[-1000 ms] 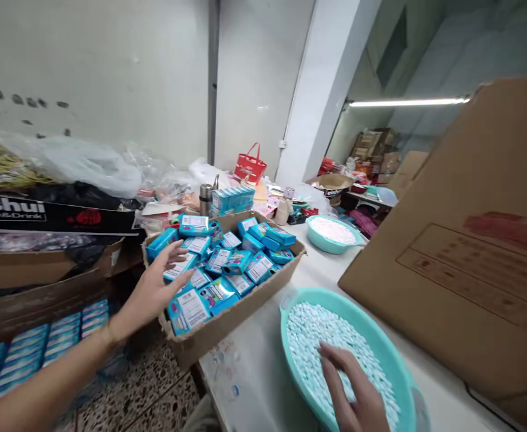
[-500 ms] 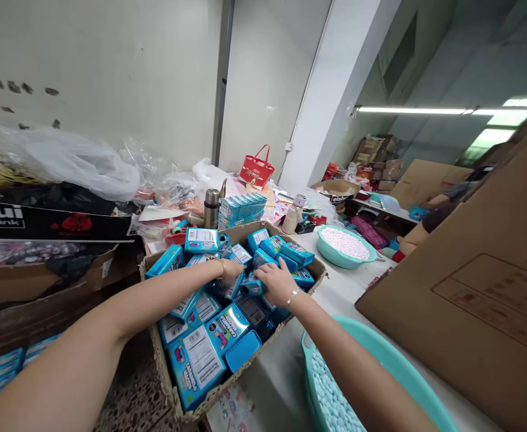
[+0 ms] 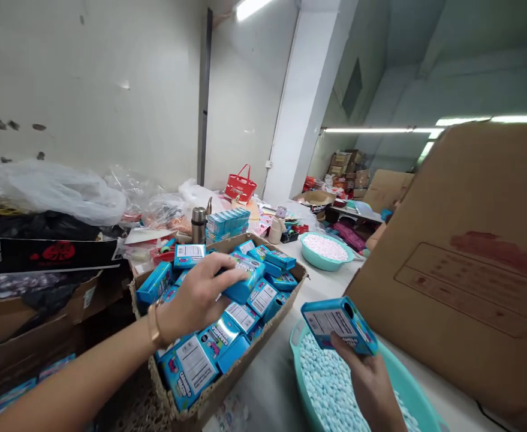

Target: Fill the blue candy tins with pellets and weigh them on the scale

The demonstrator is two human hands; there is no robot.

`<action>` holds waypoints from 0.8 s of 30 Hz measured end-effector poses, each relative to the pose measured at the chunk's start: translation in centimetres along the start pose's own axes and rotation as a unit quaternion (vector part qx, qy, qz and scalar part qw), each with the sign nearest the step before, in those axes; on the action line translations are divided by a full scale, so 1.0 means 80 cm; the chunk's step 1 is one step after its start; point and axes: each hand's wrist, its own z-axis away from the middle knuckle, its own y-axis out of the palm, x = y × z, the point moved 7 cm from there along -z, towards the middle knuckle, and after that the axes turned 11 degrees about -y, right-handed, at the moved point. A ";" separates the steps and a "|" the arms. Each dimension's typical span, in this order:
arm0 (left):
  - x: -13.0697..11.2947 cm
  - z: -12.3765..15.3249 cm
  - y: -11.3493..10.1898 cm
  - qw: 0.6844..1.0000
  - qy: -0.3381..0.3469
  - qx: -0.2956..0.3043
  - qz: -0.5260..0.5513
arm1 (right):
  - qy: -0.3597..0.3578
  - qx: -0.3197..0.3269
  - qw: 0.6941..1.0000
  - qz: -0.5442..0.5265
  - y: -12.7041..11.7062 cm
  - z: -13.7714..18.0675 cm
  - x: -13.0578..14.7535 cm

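Note:
My left hand [image 3: 204,294] grips a blue candy box [image 3: 246,276] just above the cardboard box [image 3: 240,372], which is heaped with similar blue printed boxes [image 3: 194,364]. In my right hand [image 3: 366,375] is another blue candy box [image 3: 335,324], tilted, with its white label panel facing me and a dark round hole near one corner. That hand is over a turquoise basin [image 3: 301,378] full of pale blue candies [image 3: 330,384]. My right fingers are partly hidden behind the candy box.
A large cardboard carton [image 3: 470,252] stands close on the right. Farther back are a turquoise bowl of pale pink candies [image 3: 326,247], a steel thermos [image 3: 198,225], stacked blue boxes [image 3: 228,222] and a red bag [image 3: 240,187]. Plastic bags [image 3: 56,195] lie along the left wall.
Both hands have come up from the heap of boxes, each with a candy box. My right hand has moved right, over the basin. The view has shifted too.

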 end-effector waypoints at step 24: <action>-0.299 0.221 0.322 0.063 -0.550 0.312 0.772 | -0.026 -0.163 0.983 -0.078 -0.203 0.274 0.054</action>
